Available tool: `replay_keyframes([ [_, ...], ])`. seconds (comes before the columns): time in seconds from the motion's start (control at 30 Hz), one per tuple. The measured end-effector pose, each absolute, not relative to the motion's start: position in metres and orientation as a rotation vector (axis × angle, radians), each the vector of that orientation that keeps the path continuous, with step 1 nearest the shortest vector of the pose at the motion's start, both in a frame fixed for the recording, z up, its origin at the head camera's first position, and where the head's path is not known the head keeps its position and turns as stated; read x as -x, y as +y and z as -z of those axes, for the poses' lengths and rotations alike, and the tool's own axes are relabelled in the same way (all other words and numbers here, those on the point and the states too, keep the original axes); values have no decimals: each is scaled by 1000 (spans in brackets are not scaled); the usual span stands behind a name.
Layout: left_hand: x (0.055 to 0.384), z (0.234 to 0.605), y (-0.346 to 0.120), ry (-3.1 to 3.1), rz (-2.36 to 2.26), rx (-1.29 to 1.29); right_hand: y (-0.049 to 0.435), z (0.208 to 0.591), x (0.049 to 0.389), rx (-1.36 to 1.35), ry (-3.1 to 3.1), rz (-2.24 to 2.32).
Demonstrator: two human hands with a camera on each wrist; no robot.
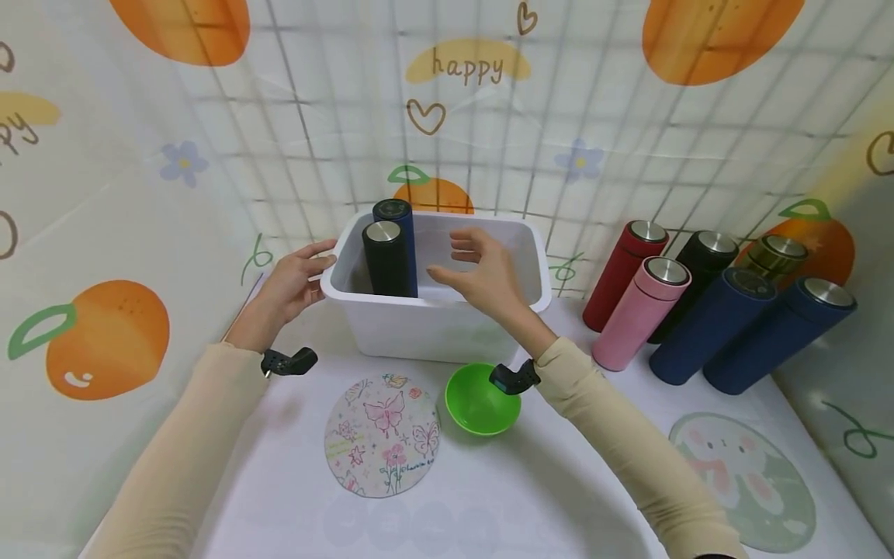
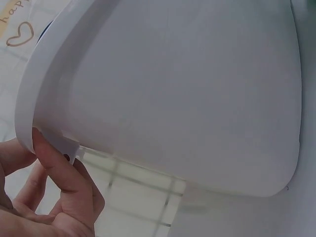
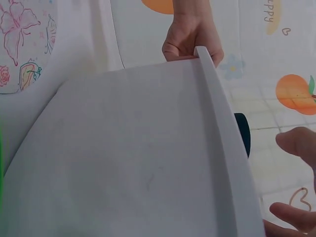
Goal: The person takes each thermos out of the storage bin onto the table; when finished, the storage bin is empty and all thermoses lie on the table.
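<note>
A white plastic bin [image 1: 433,330] stands against the back curtain. Inside its left part, a black thermos [image 1: 387,260] stands upright in front of a dark blue thermos [image 1: 412,252]. My left hand [image 1: 289,283] holds the bin's left rim; in the left wrist view its fingers [image 2: 64,168] curl at the rim's edge. Over the bin's right half, my right hand [image 1: 485,276] is spread, thumb apart from the fingers, holding nothing. The right wrist view has its fingertips [image 3: 291,212] beyond the bin's front rim, apart from the black thermos [image 3: 242,133].
On the right, several thermoses stand together: a red one [image 1: 618,283], a pink one [image 1: 639,318], blue ones [image 1: 708,330], a black one and a gold-topped one [image 1: 771,256]. A green bowl [image 1: 482,400], a round butterfly mat [image 1: 380,435] and a rabbit mat [image 1: 747,481] lie nearer.
</note>
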State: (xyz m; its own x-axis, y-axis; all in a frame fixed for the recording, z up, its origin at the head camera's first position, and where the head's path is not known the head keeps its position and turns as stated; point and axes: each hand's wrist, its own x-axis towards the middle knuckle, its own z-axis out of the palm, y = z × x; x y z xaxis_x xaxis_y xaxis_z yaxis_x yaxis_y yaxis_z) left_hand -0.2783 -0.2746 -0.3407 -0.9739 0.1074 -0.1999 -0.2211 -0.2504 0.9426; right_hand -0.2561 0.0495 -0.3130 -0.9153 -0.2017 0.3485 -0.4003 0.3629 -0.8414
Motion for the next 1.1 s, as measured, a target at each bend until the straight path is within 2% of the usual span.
replay_keyframes([
  [0.73, 290, 338, -260, 1751, -2314, 85, 32, 308, 268, -509, -2496, -1563],
  [1.1, 277, 340, -271, 1771, -2305, 96, 8, 316, 270, -509, -2556, -1555],
])
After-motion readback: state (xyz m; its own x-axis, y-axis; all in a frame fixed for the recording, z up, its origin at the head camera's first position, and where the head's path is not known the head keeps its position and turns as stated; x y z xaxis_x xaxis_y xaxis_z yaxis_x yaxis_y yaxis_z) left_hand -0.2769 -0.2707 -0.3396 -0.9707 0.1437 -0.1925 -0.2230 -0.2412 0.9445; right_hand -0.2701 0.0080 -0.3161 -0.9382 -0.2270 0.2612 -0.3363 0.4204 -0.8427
